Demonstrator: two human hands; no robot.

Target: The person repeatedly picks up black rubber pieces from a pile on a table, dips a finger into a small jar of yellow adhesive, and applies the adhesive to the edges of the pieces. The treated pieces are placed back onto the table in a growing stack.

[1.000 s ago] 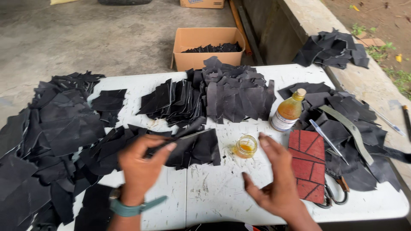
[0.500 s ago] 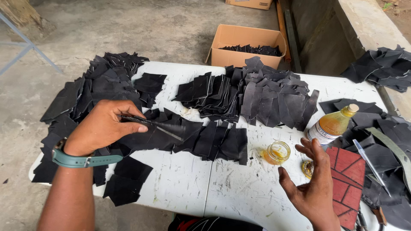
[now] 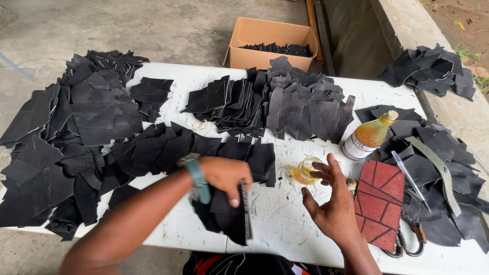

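Observation:
My left hand (image 3: pixel 226 175), with a teal watch band on the wrist, grips a black leather piece (image 3: pixel 224 216) and a thin dark stick at the table's front edge. My right hand (image 3: pixel 333 203) is open with fingers spread, its fingertips right beside a small glass jar of yellow liquid (image 3: pixel 304 170). A row of black leather pieces (image 3: pixel 168 145) lies just behind my left hand. A red patterned pad (image 3: pixel 379 201) lies to the right of my right hand.
White table (image 3: pixel 285 224) with black leather stacks at left (image 3: pixel 66 132) and centre back (image 3: pixel 285 104). Amber bottle (image 3: pixel 368 136), pen (image 3: pixel 410 181), olive strap (image 3: pixel 438 170) and scissors (image 3: pixel 407 239) at right. Cardboard box (image 3: pixel 272 38) behind; more leather on the ledge (image 3: pixel 430 66).
My left hand has come back toward me from the row of pieces, now holding a black piece at the front edge. My right hand has stayed beside the jar.

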